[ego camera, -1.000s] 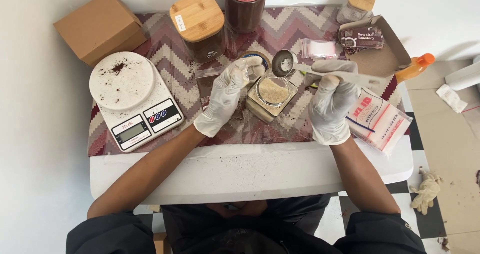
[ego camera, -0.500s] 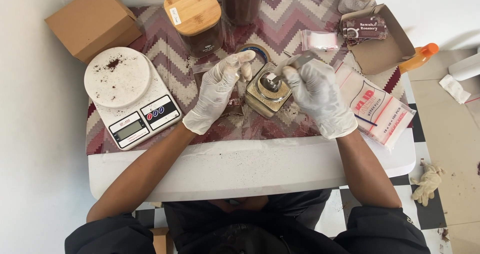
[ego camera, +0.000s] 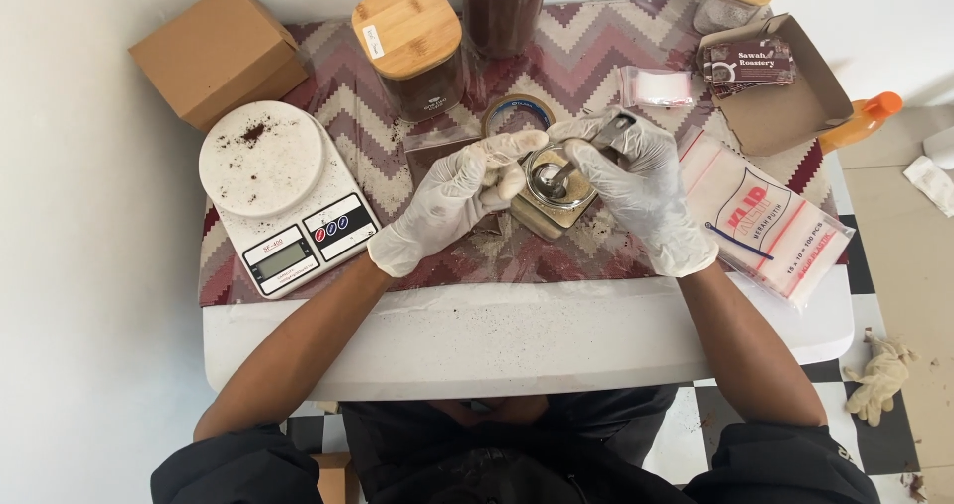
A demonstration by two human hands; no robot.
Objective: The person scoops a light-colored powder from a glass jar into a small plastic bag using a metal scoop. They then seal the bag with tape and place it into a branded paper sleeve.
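Both gloved hands close on the small wooden grinder (ego camera: 553,194), which sits on the zigzag cloth (ego camera: 328,116) just right of the white scale (ego camera: 283,191). My left hand (ego camera: 452,201) clamps its side; my right hand (ego camera: 636,181) pinches the metal crank (ego camera: 608,131). Best done, I judge, with the body braced firmly and the crank turned evenly, so grounds don't scatter toward the scale.

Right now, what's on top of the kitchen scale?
The kitchen scale has only scattered dark grounds on its round white platter. What lies under the scale is covered.
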